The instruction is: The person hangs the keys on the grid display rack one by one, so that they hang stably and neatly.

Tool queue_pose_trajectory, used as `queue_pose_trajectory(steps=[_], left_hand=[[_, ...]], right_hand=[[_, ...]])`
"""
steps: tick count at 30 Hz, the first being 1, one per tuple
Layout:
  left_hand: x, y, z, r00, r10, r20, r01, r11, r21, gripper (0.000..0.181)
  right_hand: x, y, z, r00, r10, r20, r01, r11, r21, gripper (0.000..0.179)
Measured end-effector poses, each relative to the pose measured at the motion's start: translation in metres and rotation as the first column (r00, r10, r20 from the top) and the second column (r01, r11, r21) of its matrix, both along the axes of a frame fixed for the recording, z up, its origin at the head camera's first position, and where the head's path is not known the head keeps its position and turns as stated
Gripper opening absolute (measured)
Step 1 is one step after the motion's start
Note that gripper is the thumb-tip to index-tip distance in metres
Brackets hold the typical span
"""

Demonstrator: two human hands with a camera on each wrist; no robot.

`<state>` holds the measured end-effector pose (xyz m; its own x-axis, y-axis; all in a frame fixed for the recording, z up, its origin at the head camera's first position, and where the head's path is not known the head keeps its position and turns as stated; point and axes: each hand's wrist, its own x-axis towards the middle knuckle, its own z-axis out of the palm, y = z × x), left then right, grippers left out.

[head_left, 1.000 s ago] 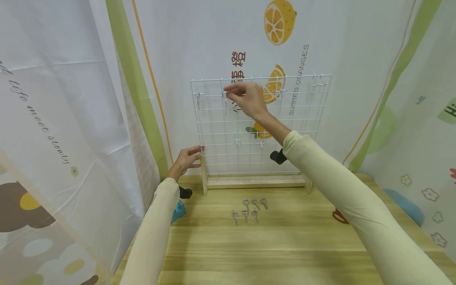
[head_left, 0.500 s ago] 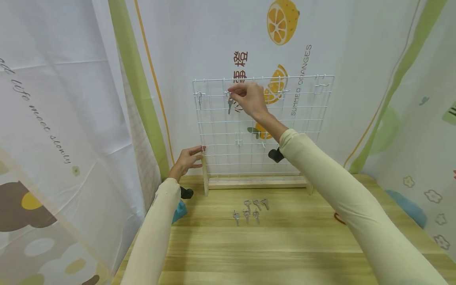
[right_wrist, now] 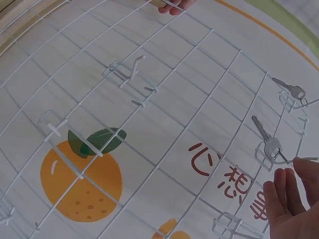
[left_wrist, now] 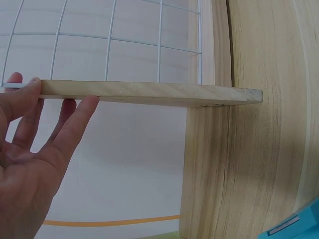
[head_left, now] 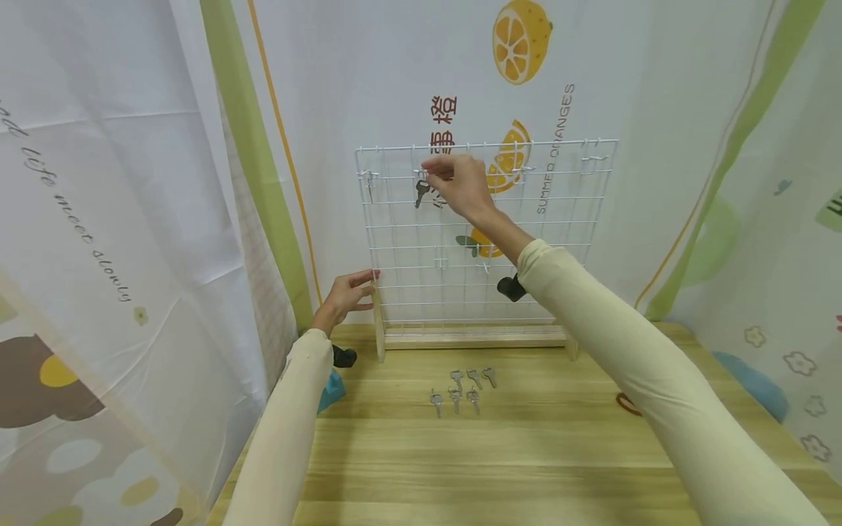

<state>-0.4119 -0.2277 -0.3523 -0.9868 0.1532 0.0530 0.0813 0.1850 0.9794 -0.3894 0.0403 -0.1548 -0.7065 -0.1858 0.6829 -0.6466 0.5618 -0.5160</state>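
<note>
My right hand (head_left: 463, 188) is at the upper left of a white wire grid (head_left: 559, 142). In the right wrist view, its thumb and fingertips pinch the thin ring of a silver key (right_wrist: 266, 138), right by a white hook. The key hangs below the fingers. Another key (right_wrist: 290, 90) hangs from the neighbouring hook at the grid's upper left corner. My left hand (left_wrist: 37, 159) holds the top of the wooden upright (left_wrist: 149, 92) at the grid's left side, thumb on one face and fingers on the other.
Several loose keys (head_left: 455, 398) lie in two rows on the wooden table (head_left: 421, 467) before the stand. More hooks (head_left: 595, 158) sit on the grid. A blue object (head_left: 332, 391) stands by my left forearm; a reddish-brown loop (head_left: 628, 404) lies near my right sleeve.
The key below my right hand has turned on its ring, from edge-on to flat side showing. My right hand stays nearly in place; my left hand has not moved.
</note>
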Motion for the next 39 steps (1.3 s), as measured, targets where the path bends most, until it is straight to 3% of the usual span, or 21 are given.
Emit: queue_pose_trajectory(steps=[13, 39], left_hand=[[0.002, 0.002, -0.001, 1.0, -0.014, 0.004, 0.014, 1.0, 0.016, 0.052], [0.001, 0.002, 0.0, 1.0, -0.022, 0.008, 0.022, 1.0, 0.022, 0.055]], right_hand=[[0.019, 0.019, -0.008, 0.998, 0.064, 0.027, -0.064, 0.998, 0.026, 0.028], [0.035, 0.063, -0.067, 0.984, 0.152, 0.091, -0.16, 0.983, 0.093, 0.036]])
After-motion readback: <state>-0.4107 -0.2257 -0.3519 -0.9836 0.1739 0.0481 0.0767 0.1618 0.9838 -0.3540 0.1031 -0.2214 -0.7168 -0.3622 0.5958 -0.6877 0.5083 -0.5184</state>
